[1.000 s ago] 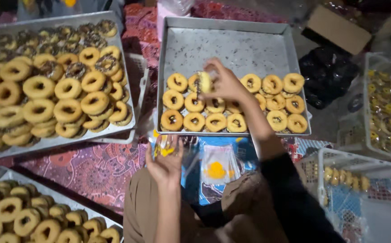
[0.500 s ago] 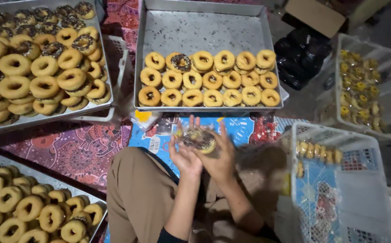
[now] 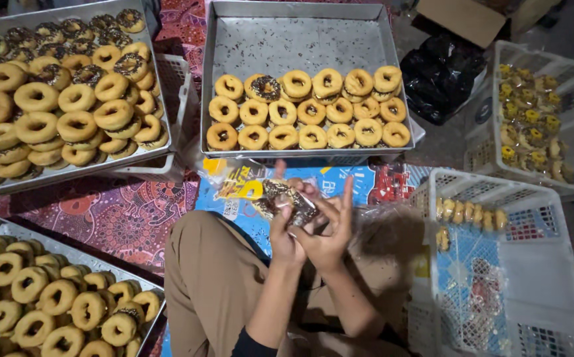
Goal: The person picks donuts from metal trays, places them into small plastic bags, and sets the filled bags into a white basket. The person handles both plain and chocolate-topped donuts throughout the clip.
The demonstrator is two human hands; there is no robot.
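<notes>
Just below the middle of the frame, both hands meet over the person's lap: the left hand (image 3: 285,239) and the right hand (image 3: 330,235) are closed together around a chocolate-sprinkled doughnut (image 3: 280,195) sitting in a clear plastic wrapper (image 3: 300,213), the right fingers partly splayed. This looks like the bagging step, with the doughnut being settled into its wrapper. Finishing it would call for a steady pinch on the wrapper's open edge so the topping is not smeared. Directly above the hands is a metal tray (image 3: 300,39) with rows of doughnuts; another full tray (image 3: 161,142) sits upper left, and a white basket (image 3: 498,185) lower right.
</notes>
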